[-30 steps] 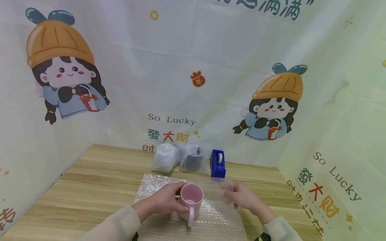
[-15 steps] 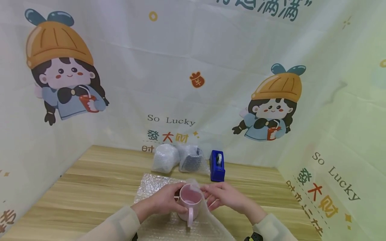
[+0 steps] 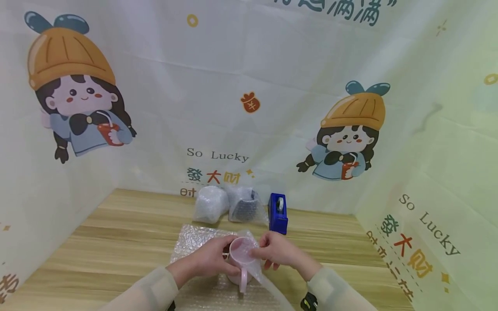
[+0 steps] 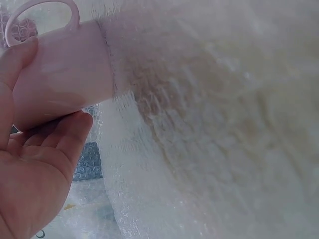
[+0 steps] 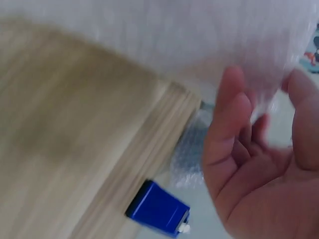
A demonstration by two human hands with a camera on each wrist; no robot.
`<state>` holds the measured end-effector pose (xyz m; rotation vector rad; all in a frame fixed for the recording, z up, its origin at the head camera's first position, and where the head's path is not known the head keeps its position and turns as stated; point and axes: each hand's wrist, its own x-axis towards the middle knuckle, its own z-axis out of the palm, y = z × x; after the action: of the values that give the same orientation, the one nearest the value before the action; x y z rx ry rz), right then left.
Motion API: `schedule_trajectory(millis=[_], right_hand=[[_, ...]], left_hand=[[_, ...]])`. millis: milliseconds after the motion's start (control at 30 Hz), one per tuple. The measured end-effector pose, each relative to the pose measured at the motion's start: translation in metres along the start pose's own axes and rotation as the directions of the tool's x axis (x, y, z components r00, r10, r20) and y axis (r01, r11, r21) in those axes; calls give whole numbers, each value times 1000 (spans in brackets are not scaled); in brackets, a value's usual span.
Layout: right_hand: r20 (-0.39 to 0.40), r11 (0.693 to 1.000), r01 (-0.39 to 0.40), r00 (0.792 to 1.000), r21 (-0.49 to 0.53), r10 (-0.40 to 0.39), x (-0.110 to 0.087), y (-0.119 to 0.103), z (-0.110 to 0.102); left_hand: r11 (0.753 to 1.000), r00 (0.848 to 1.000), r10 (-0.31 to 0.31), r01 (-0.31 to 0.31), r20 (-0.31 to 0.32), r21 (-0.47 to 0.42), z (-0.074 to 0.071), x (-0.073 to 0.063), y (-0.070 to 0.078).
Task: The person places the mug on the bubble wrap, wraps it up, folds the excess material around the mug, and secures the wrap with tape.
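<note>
A pink mug (image 3: pixel 235 275) stands on a sheet of bubble wrap (image 3: pixel 194 237), its handle toward the person. My left hand (image 3: pixel 210 258) grips the mug from the left side; in the left wrist view the thumb lies near the handle (image 4: pixel 77 12) and the fingers pass along the opposite side. The wrap's right part is lifted and drawn over the mug's mouth. My right hand (image 3: pixel 282 250) pinches the edge of this lifted part at the rim's right side. In the right wrist view, thumb and fingers meet at the wrap (image 5: pixel 174 40).
Behind the sheet stand two bubble-wrapped bundles, a whitish one (image 3: pixel 211 205) and one with a dark object inside (image 3: pixel 245 209). A blue tape dispenser (image 3: pixel 278 220) is to their right. A printed cloth (image 3: pixel 218 108) hangs around the wooden table (image 3: pixel 113 242).
My right hand has moved left, bringing the right part of the bubble wrap up and across the mug's mouth. The left hand has kept its hold on the mug.
</note>
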<state>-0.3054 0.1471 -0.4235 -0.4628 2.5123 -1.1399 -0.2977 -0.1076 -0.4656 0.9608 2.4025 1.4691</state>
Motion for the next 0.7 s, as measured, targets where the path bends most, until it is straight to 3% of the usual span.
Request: schedule_trajectory(millis=[100,200,400,467,567,700], right_hand=[[63,997,-51,996,-60,55,2,-2,0],[113,998,-63,991,-29,66,4,-2,3],[93,998,-53,994,16,51,8,-1,10],[84,999,-49,995,23,47,8,0,12],[70,998,-53,996,39,50,7,2,14],[57,997,-51,997,50,48,6,5,15]], left_hand=[[1000,1000,4,-4,-9,17,0,-1,1],[1000,1000,1,-1,0,26,-1,-1,2],[998,998,-44,42,54,39,-22,-7,0],[995,998,-63,62,14,78,-34,-11,-4],[984,991,-88,103,-104,146,-55,-17,-11],[960,952,-138,196,-272,198,-80,-27,-22]])
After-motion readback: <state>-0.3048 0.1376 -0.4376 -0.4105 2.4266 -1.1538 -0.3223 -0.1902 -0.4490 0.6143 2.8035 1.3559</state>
